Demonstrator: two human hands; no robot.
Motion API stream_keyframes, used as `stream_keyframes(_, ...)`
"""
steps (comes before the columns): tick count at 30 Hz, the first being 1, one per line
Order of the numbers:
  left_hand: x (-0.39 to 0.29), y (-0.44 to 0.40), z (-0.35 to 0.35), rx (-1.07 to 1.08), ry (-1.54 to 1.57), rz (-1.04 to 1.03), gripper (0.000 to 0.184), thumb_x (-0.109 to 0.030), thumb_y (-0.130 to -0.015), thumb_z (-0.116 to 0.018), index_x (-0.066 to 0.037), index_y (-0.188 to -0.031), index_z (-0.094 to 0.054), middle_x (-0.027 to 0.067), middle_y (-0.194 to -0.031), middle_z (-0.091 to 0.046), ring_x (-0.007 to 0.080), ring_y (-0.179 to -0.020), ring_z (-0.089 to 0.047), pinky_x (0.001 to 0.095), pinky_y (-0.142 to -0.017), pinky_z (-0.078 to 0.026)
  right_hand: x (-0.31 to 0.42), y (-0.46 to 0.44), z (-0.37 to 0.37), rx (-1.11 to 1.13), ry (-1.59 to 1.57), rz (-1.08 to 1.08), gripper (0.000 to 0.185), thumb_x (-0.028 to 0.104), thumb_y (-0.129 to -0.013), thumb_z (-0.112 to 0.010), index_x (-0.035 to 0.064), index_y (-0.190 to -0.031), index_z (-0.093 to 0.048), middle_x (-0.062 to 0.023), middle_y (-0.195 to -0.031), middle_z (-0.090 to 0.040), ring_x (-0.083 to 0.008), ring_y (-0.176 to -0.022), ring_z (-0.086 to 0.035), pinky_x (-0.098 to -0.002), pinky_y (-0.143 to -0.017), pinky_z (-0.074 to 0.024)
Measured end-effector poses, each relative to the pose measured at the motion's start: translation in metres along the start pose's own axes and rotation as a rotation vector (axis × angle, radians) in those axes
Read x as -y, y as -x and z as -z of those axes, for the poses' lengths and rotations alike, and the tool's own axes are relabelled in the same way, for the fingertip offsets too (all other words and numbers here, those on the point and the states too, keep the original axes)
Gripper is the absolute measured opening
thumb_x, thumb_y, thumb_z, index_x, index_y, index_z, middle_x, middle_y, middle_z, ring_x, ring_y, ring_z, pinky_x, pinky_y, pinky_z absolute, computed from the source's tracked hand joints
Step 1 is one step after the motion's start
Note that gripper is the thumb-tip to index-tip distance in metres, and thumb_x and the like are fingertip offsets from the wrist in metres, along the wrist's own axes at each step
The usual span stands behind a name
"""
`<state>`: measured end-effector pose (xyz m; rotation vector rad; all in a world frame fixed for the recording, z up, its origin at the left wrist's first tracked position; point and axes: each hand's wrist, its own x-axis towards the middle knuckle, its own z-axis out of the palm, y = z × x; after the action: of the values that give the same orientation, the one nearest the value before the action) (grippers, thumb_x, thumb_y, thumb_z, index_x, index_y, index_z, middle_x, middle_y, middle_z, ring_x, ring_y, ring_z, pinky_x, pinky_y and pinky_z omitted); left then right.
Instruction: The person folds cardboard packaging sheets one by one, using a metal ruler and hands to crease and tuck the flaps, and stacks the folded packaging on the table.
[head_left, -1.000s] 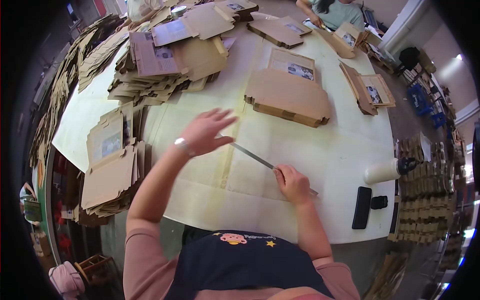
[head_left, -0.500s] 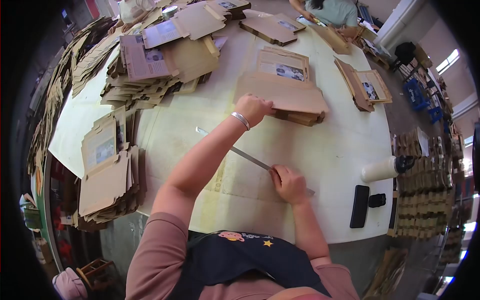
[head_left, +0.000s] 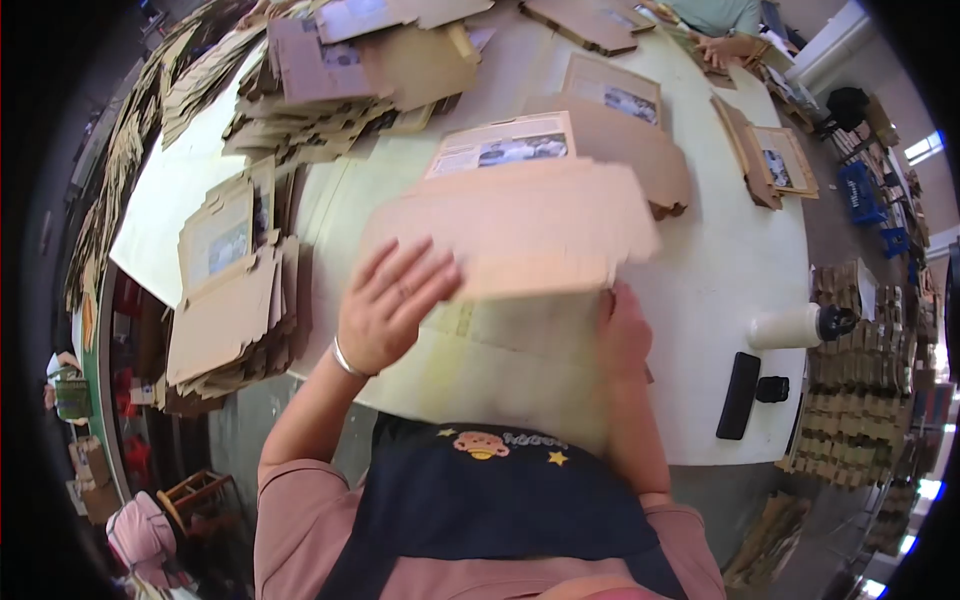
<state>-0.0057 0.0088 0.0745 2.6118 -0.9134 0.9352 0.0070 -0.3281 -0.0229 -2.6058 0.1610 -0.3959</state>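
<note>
A flat brown cardboard box blank with a printed photo panel lies slanted over the table in front of me, blurred by motion. My left hand has its fingers spread at the blank's lower left edge, a bracelet on its wrist. At the lower right edge is my right hand, smeared by motion, fingers closed. A short end of the long thin metal strip shows below that hand; most of the strip is hidden. Behind the blank lies a small stack of similar blanks.
Piles of cardboard blanks stand at the left and back left; a smaller pile is at the right. A bottle, a phone and a small black case line the right edge. Another person's hands are across the table.
A blank has come off the stack toward me. My left hand has moved down and left, its fingers now spread. My right hand has moved up and right to the blank's edge.
</note>
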Motion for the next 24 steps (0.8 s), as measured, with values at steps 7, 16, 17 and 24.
stream_keyframes(7, -0.025, 0.102, 0.007, 0.564, 0.293, -0.003, 0.034, -0.019, -0.096, -0.069, -0.015, -0.129, -0.068, 0.0045, -0.140, -0.066, 0.0275, -0.136, -0.058, 0.0489, -0.117, -0.042, -0.011, -0.006, -0.004, 0.018, -0.041, 0.003, 0.026, 0.031, -0.106, -0.061, 0.0109, -0.120, -0.070, -0.0135, -0.098, -0.075, -0.0310, -0.083, -0.072, -0.0400, -0.074, -0.0558)
stream_keyframes(16, 0.008, 0.064, -0.067, 0.510, 0.247, 0.216, 0.061, -0.047, -0.097, -0.065, -0.028, -0.154, -0.051, 0.0090, -0.165, -0.039, 0.0366, -0.154, -0.031, 0.0604, -0.124, -0.023, -0.021, 0.010, 0.099, 0.093, -0.270, 0.185, 0.014, 0.016, -0.099, -0.072, 0.0037, -0.107, -0.071, -0.0054, -0.079, -0.067, -0.0149, -0.072, -0.063, -0.0275, -0.068, -0.0503)
stream_keyframes(17, 0.010, 0.064, -0.076, 0.528, 0.182, 0.183, 0.061, -0.051, -0.098, -0.062, -0.032, -0.154, -0.050, 0.0062, -0.166, -0.038, 0.0360, -0.156, -0.028, 0.0608, -0.125, -0.019, -0.026, 0.009, 0.118, 0.189, -0.147, 0.207, 0.015, 0.017, -0.097, -0.074, 0.0029, -0.102, -0.072, -0.0065, -0.079, -0.068, -0.0165, -0.072, -0.063, -0.0284, -0.068, -0.0503)
stream_keyframes(24, 0.012, 0.068, -0.089, 0.503, 0.123, 0.161, 0.059, -0.065, -0.098, -0.053, -0.042, -0.152, -0.052, -0.0014, -0.166, -0.039, 0.0357, -0.155, -0.031, 0.0631, -0.125, -0.016, -0.089, 0.000, 0.193, 0.479, 0.211, 0.155, 0.030, 0.030, -0.087, -0.084, 0.0024, -0.085, -0.073, -0.0091, -0.079, -0.070, -0.0238, -0.067, -0.064, -0.0348, -0.064, -0.0496)
